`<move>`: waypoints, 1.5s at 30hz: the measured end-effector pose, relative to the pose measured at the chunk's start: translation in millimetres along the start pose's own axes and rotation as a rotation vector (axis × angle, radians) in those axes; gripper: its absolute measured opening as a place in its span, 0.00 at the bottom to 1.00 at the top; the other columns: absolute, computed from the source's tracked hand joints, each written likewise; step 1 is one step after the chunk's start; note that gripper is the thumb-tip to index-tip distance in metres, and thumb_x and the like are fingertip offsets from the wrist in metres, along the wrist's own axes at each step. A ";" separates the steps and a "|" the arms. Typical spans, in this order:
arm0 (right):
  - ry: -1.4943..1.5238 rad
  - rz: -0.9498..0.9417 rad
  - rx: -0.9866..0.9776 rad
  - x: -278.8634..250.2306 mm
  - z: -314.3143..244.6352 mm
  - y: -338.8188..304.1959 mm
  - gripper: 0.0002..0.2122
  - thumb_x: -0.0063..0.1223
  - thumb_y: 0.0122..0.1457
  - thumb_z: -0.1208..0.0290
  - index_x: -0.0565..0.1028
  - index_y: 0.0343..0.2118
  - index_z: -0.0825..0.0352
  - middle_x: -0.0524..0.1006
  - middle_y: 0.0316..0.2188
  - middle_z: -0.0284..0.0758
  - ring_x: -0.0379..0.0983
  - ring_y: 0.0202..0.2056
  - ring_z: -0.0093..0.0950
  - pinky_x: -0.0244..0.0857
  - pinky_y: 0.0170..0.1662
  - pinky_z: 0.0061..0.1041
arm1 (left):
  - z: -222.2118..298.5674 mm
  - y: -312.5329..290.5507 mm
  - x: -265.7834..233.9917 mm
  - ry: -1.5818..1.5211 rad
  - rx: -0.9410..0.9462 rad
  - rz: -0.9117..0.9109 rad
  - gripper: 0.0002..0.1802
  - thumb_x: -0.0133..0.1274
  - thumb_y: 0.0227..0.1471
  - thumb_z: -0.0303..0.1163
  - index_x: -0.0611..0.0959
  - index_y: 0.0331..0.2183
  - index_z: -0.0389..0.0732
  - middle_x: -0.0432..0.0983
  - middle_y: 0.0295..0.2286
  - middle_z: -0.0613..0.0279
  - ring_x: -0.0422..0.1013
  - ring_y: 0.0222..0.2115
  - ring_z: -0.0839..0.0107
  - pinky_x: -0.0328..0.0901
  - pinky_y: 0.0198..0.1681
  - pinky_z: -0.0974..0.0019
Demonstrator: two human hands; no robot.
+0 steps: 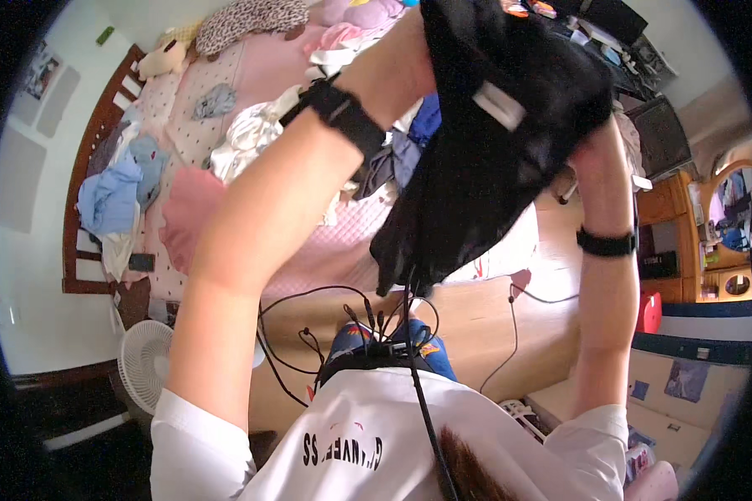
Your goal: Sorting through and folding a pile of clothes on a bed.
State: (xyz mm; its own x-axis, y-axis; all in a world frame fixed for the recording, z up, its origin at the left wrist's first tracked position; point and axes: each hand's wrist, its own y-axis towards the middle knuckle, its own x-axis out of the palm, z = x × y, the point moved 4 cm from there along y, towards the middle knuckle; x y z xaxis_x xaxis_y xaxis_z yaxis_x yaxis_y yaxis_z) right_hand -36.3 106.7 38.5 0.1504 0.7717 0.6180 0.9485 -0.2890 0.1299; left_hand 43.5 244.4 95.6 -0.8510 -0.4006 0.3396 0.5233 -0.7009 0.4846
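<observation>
Hanging in midair over the near part of the bed (297,267), the black garment (476,179) was up between both hands, so that's where everything was happening. The left hand (415,58) went in behind the cloth at its upper left side, and the fabric covered the fingers, so I honestly can't tell whether they were spread or pinching. Same deal with the right hand (590,150): a bit of skin showed at the garment's right edge, touching the cloth, but the fingers were buried and I can't call how tight that grip was either.

Other stuff that was hard to make out: the garment's top ran up to the frame edge and looked smeary, and the white patch (500,106) on it was too blurry to say what it was. I couldn't tell what kind of clothing it was. It also blocked part of the dark clothes (388,163) on the bed. The left forearm cut across the white clothes (246,138), and the fan (146,359) was partly tucked behind that arm.
</observation>
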 end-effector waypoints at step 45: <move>0.493 0.800 0.361 -329.2 287.9 -91.7 0.16 0.39 0.54 0.61 0.67 0.42 0.65 0.71 0.39 0.37 0.68 0.38 0.31 0.62 0.43 0.28 | -386.6 -92.8 -111.6 -0.285 -1.180 0.129 0.12 0.40 0.51 0.34 0.75 0.26 0.38 0.71 0.25 0.67 0.67 0.25 0.79 0.62 0.31 0.76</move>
State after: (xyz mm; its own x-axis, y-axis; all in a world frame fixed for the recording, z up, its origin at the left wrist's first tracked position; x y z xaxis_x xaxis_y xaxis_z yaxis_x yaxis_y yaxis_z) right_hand -92.5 42.3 -400.1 0.7257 0.0814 0.6832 0.6589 -0.3679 -0.6561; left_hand 72.9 126.0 -299.0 -0.6779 -0.4667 0.5679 0.1157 -0.8307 -0.5445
